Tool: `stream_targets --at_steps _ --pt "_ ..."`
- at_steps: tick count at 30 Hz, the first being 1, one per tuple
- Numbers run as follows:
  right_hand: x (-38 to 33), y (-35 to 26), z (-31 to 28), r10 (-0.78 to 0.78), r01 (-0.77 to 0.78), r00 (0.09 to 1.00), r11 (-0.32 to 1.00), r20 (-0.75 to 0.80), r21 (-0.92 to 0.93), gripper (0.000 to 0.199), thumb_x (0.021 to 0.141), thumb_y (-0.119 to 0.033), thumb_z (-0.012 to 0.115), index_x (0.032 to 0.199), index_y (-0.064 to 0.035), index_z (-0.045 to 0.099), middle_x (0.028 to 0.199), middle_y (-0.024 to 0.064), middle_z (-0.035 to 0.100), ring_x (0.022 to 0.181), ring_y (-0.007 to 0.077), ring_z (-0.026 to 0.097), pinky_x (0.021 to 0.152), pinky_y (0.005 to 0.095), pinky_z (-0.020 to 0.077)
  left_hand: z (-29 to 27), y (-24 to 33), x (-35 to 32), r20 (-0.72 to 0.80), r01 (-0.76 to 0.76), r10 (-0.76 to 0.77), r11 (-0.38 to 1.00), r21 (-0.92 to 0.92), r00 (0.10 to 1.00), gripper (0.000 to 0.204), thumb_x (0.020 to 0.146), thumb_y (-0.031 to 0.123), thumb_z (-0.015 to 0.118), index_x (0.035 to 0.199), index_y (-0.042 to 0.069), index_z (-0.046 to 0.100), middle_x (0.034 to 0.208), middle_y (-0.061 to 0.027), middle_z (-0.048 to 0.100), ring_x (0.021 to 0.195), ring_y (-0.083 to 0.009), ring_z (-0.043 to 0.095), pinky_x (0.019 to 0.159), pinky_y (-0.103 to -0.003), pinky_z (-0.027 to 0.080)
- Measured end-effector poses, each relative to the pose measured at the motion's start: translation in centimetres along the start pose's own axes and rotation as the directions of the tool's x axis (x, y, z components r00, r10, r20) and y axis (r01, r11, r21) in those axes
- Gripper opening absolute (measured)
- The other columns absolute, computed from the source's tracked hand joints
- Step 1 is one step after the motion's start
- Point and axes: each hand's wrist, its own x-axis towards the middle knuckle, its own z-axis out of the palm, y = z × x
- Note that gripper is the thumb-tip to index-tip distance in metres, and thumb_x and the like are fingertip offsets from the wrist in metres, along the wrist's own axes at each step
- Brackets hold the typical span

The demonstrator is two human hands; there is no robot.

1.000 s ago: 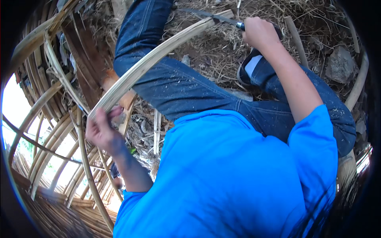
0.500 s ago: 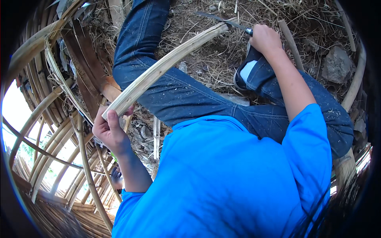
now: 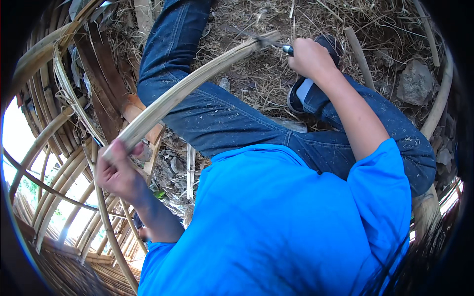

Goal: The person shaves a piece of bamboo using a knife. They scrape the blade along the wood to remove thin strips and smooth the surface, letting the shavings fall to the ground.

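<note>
A long pale bamboo strip (image 3: 192, 84) runs diagonally across my lap, over my blue jeans (image 3: 222, 118). My left hand (image 3: 118, 170) grips its lower end at the left. At the top right, my right hand (image 3: 308, 56) is closed on a knife handle (image 3: 287, 49), and the dark blade (image 3: 252, 37) lies against the strip's far end. I wear a blue shirt (image 3: 276, 222), and my dark shoe (image 3: 303, 91) shows below the right hand.
Curved bamboo slats (image 3: 54, 163) form a woven frame at the left and bottom. Dry straw and shavings (image 3: 316, 19) cover the ground. A grey stone (image 3: 414, 81) and a bamboo pole (image 3: 360, 52) lie at the upper right.
My left hand has slid down and left along the strip's end. The right hand with the knife has moved slightly left and down at the strip's far end.
</note>
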Motion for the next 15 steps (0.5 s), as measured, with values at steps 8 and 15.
stream_targets --at_steps 8,15 --pt "-0.7 -5.8 -2.1 -0.197 0.234 0.957 0.958 -0.215 0.165 0.017 0.072 -0.015 0.06 0.077 0.0006 0.067 0.073 0.0196 0.066 0.071 0.0355 0.066 0.07 0.0433 0.0542 -0.1 0.3 0.1 -0.046 0.029 -0.031 0.999 -0.036 0.998 0.019 0.091 0.01 0.06 0.079 -0.005 0.06 0.065 -0.0128 0.064 0.053 -0.0146 0.062 0.053 -0.023 0.05" --pt "2.0 4.6 1.1 0.206 -0.209 0.976 0.978 -0.071 -0.027 0.021 0.079 -0.017 0.059 0.093 -0.0031 0.067 0.095 0.0196 0.067 0.09 0.0332 0.066 0.077 0.0444 0.0529 0.6 0.9 0.0 0.016 0.025 -0.025 1.0 0.003 1.0 0.017 0.09 0.009 0.061 0.079 -0.005 0.061 0.061 -0.0102 0.063 0.054 -0.013 0.061 0.054 -0.022 0.049"
